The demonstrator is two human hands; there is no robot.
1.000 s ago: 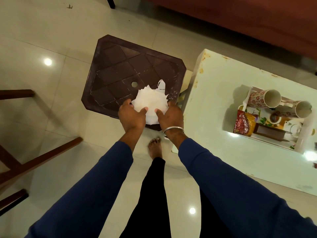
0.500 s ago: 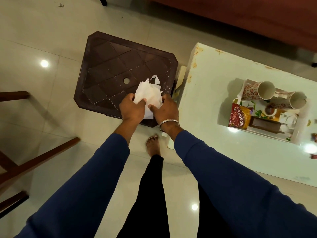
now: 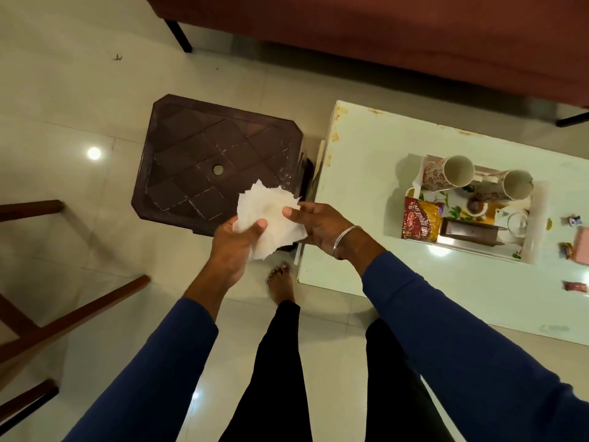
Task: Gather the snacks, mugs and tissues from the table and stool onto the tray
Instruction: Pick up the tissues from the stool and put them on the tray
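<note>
While the mugs (image 3: 452,172) and snack packet (image 3: 420,224) sit in the tray (image 3: 538,224), the left hand (image 3: 232,247) and right hand (image 3: 322,226) both grip the tissues (image 3: 271,221) above the stool's (image 3: 204,161) edge.

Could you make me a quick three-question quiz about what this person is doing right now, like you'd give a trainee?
1. True or false: the tissues lie flat on the stool.
2. Which hands hold the tissues? A) left hand only B) right hand only C) both
3. Fill in: the two mugs lie on their sides in the ____.

Key:
1. False; they are lifted, held above the stool's near corner.
2. C
3. tray, on the table, beside a snack packet.
</note>
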